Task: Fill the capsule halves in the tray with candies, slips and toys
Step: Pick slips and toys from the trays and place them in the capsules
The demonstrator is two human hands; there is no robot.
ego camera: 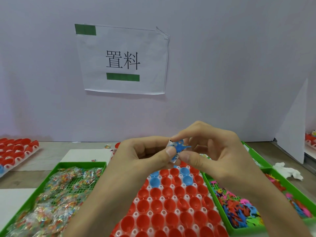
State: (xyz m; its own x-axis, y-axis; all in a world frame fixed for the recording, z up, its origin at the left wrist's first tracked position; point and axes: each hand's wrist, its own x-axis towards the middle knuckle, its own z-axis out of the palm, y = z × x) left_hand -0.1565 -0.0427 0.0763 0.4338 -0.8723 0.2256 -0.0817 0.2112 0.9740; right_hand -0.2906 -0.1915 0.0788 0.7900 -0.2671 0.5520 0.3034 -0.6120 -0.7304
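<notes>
The left hand (142, 156) and right hand (215, 151) meet at the fingertips, both pinching a small blue plastic toy (179, 145) and a white printed paper slip (176, 157) whose print is too small to read. Below them lies the white plastic tray (150, 199) of red capsule halves (171, 205), three of them blue capsule halves (154, 182). On the counter (51, 146), a green mesh basket (80, 163) of clear candy packets (59, 194) sits left of the tray and a green basket (246, 230) of coloured toys (237, 206) sits right. A taped white wall sheet (123, 59) reads "置料".

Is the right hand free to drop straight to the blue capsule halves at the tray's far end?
Probably yes: the blue capsule halves sit open just below the right hand, with nothing between. But it pinches the blue toy and slip together with the left hand, so it arrives loaded.
</notes>
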